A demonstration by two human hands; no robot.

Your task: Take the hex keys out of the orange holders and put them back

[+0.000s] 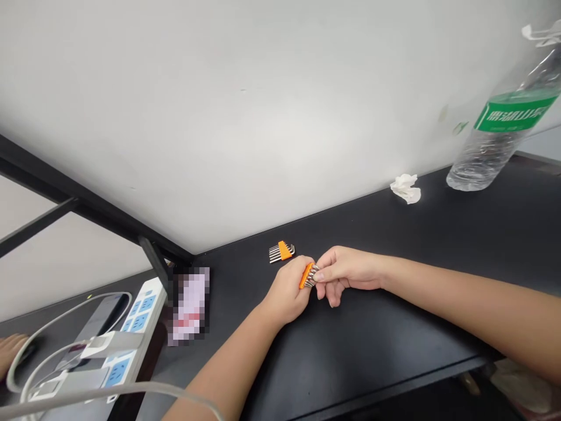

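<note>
My left hand [289, 287] is closed around an orange hex key holder [306, 275] that carries several metal hex keys, their bent ends pointing right. The fingers of my right hand [339, 272] pinch at those metal ends, with thumb and index finger together on one hex key [315, 273]. Whether that key has moved in its slot I cannot tell. Just beyond my left hand, a second orange holder with hex keys [284, 250] lies flat on the black table [372, 345]. The lower part of the held set is hidden by my left palm.
A large water bottle [504, 134] and a crumpled tissue [405, 188] stand by the wall at right. On the left are a white power strip [135, 333] with chargers and cables, a black metal frame [100, 204], a blurred-out pinkish item [190, 307] and another person's hand [11, 351].
</note>
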